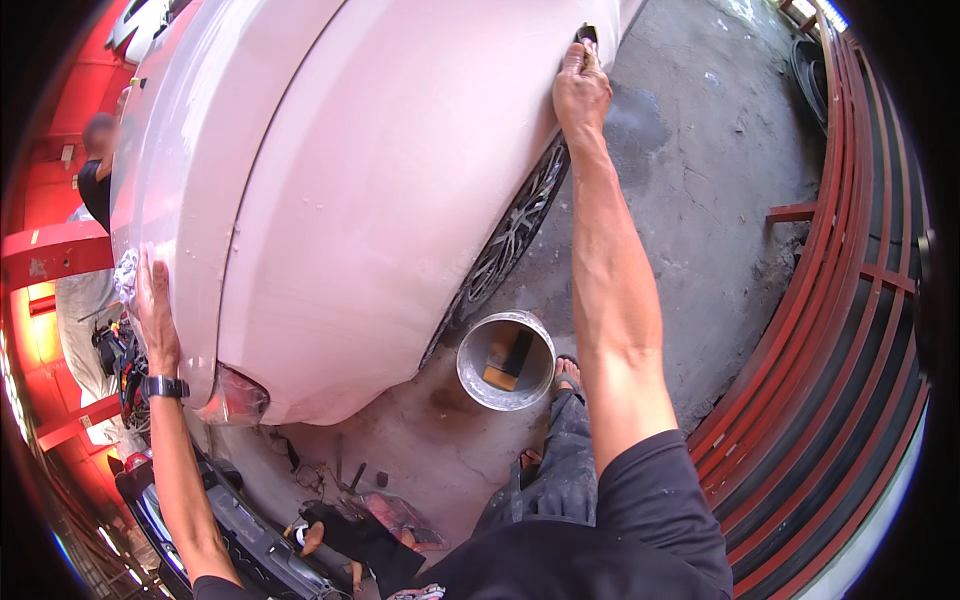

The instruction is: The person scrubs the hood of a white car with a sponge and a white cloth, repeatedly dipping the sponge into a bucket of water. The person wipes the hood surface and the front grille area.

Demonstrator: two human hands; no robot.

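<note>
A pale pinkish-white car body (390,190) fills the middle of the view. My right arm stretches far forward, and my right hand (583,95) is closed around a small dark block (587,35) at the car's side, beyond the wheel (515,225). Its exact kind is too small to make out. My left hand (156,310), with a dark watch at the wrist, rests with straight fingers along the rear edge of the car, above the tail light (240,396). A crumpled whitish cloth (125,277) lies against that hand; whether the fingers press on it I cannot tell.
Beside the wheel stands a whitish bucket (467,375) with a black and yellow-brown block in it. Red metal rails (800,380) curve along the right. Loose parts and a dark bumper-like piece (245,520) lie at lower left. Another person (97,170) is at the far left.
</note>
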